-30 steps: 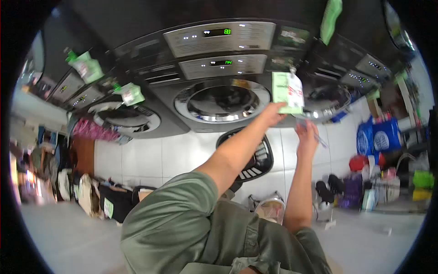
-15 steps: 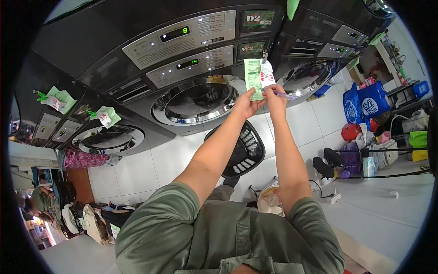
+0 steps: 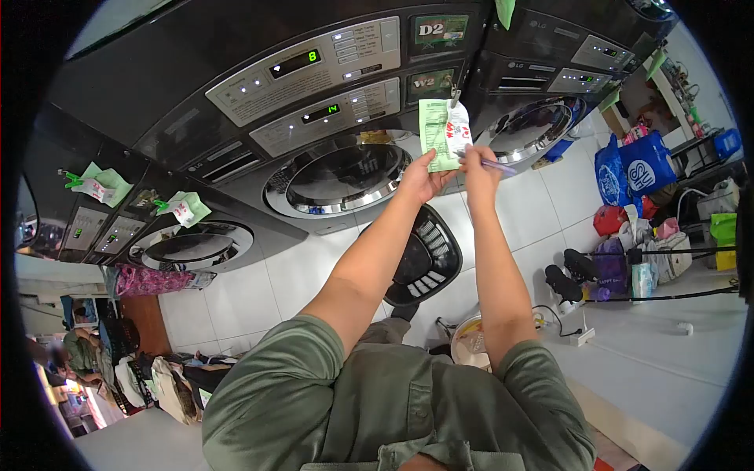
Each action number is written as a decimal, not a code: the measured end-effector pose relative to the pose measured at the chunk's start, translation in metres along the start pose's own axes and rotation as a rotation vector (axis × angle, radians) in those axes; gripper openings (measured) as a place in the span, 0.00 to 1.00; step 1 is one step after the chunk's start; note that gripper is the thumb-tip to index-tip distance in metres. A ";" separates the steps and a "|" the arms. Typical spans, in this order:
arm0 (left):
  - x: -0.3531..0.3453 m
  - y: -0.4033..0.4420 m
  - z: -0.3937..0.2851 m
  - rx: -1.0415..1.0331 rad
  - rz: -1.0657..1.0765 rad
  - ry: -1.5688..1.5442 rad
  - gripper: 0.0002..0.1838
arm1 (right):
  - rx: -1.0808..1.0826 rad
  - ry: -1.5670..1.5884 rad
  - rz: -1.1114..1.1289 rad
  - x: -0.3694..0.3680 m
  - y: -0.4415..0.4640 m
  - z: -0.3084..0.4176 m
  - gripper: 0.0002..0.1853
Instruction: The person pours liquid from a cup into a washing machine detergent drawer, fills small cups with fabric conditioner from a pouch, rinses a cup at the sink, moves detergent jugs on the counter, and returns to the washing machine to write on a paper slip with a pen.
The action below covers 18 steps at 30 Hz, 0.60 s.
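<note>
My left hand [image 3: 424, 180] is closed on the lower edge of a green paper slip [image 3: 431, 125]. A narrower white receipt [image 3: 458, 118] with red handwriting lies over the slip's right side. A metal clip [image 3: 455, 96] sits at the top of the papers. Close beside it, my right hand [image 3: 481, 168] grips a purple pen [image 3: 499, 166], its back end pointing right. The pen's tip is near the receipt, but I cannot tell whether it touches. Behind the papers stands a dark washer [image 3: 343, 177] whose panel shows 14.
Below my hands a black plastic basket [image 3: 430, 259] stands on the white tiles. Other machines carry clipped papers [image 3: 184, 208] at left. To the right are blue bags [image 3: 646, 169], black shoes [image 3: 562, 282] and a rack. Clothes [image 3: 169, 385] hang lower left, near another person.
My right hand has risen slightly along the receipt with the pen, whose back end now shows farther right. My left hand keeps its hold on the slip. The view has shifted a little.
</note>
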<state>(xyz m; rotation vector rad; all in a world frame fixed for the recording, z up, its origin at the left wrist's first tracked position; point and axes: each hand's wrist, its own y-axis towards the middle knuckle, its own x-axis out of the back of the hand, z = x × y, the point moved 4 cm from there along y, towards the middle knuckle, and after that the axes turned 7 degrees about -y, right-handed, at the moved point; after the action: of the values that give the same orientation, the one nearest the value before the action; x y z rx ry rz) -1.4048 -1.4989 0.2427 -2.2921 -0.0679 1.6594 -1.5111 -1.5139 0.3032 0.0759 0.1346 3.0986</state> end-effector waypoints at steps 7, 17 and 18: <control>0.094 -0.041 -0.006 0.154 -0.289 0.476 0.31 | -0.281 0.184 0.007 0.081 -0.094 -0.007 0.14; 0.263 -0.200 0.086 1.064 -0.530 1.662 0.21 | -0.668 0.313 -0.217 0.250 -0.288 -0.100 0.10; 0.273 -0.203 0.097 1.146 -0.444 1.767 0.20 | -0.735 0.236 -0.348 0.265 -0.300 -0.100 0.13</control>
<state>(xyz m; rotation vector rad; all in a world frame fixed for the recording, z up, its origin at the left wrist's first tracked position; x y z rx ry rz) -1.3771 -1.2248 0.0203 -1.6926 0.5327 -0.7509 -1.7696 -1.2131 0.1900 -0.2982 -0.8715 2.6009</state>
